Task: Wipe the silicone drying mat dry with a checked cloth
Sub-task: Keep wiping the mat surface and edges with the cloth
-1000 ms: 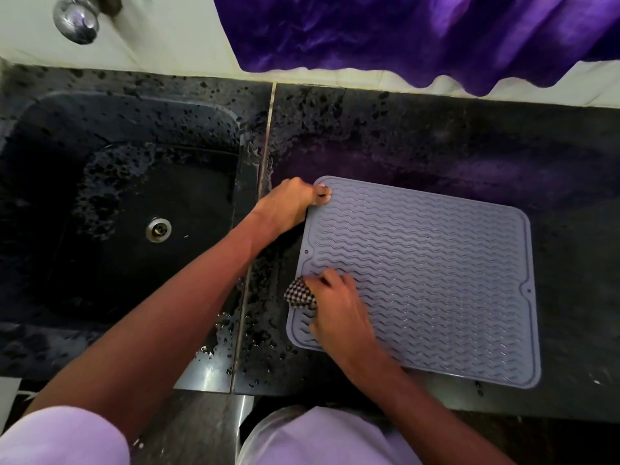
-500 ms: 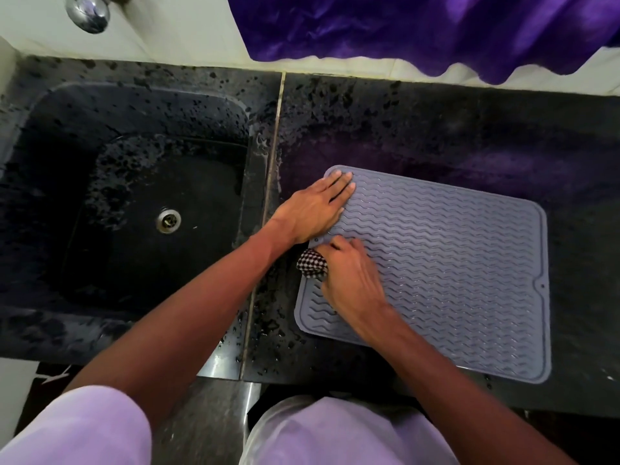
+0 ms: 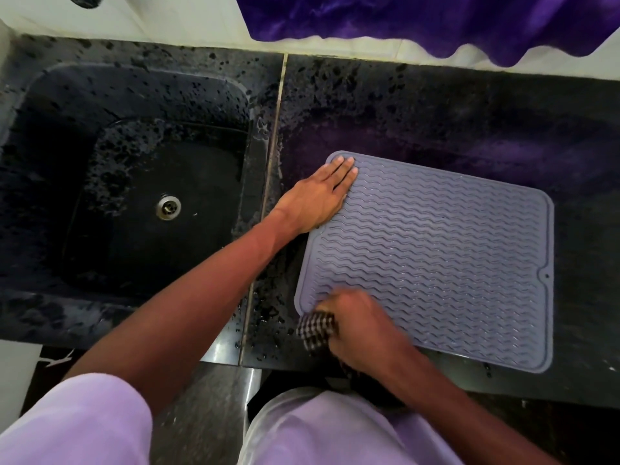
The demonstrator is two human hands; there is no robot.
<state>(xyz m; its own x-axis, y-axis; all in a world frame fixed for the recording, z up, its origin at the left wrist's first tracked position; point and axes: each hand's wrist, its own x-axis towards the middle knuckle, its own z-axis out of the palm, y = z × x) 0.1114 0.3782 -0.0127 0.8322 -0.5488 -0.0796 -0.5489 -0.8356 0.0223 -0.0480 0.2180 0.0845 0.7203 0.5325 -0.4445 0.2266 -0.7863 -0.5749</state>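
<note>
Dark stone counter [image 3: 436, 105], beaded with water along the seam beside the sink [image 3: 50, 162]; purple fabric [image 3: 402, 18] hanging over the back wall. Grey ribbed mat [image 3: 436, 263] lying flat on the counter, right of the seam, near edge close to the counter's front. At the far-left corner, left hand [image 3: 318, 199] flat, fingers straight and together, pressing down. At the near-left corner, right hand [image 3: 362, 327] curled around a bunched checked cloth [image 3: 317, 330], blurred.

Risks, as judged:
- Counter water carried onto the mat by cloth overhanging the wet edge.
- Mat sliding or buckling on any easing of the hold-down pressure.
- Moisture left in the wavy grooves by so small a wad.

Dryness of the right half not determinable.
</note>
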